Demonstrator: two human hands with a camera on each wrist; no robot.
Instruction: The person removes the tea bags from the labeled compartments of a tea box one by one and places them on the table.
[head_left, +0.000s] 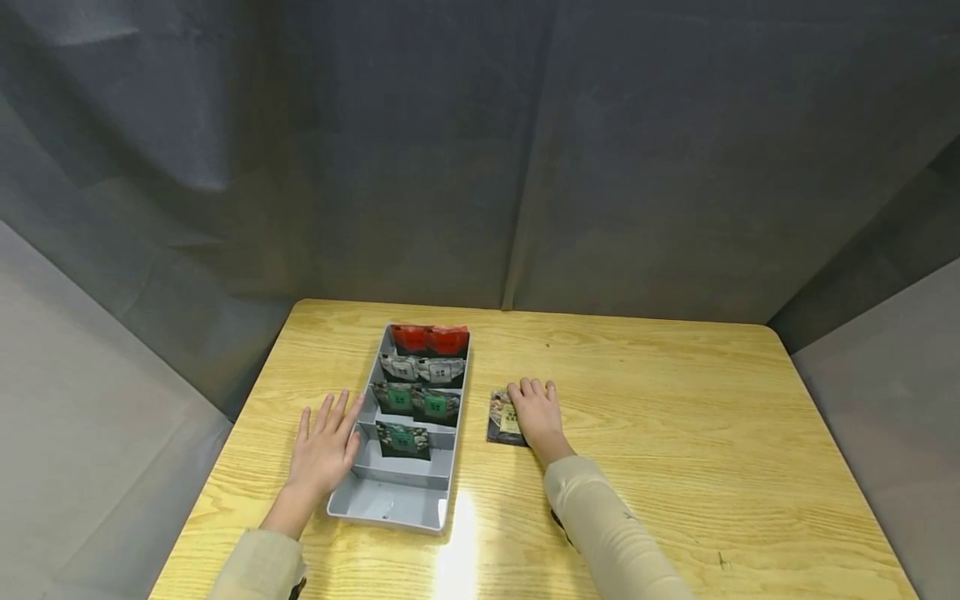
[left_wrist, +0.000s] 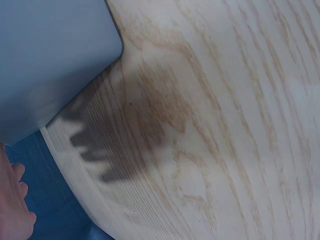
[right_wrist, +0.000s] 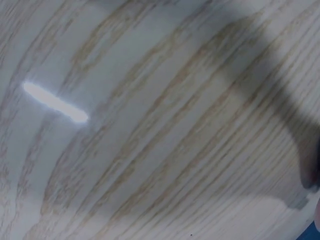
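Observation:
My left hand [head_left: 322,450] is spread beside the grey compartment tray [head_left: 386,500], with its fingertips and thumb at the tray's left rim. In the left wrist view, part of that hand [left_wrist: 14,205] shows at the lower left, below the tray's side wall [left_wrist: 55,65]. To the right of the tray, a dark sachet with a yellow label [head_left: 504,419] lies flat on the table. My right hand [head_left: 540,419] rests over the sachet's right side, fingers pointing away from me and thumb hidden. Only a sliver of it enters the right wrist view.
Small dark sachets stand in the tray's compartments: red-labelled ones [head_left: 429,340] at the back, then grey-labelled [head_left: 422,370], green-labelled [head_left: 416,404], and a single teal-labelled one [head_left: 403,439]. The wooden table [head_left: 675,433] reaches back to a dark curtain [head_left: 637,167].

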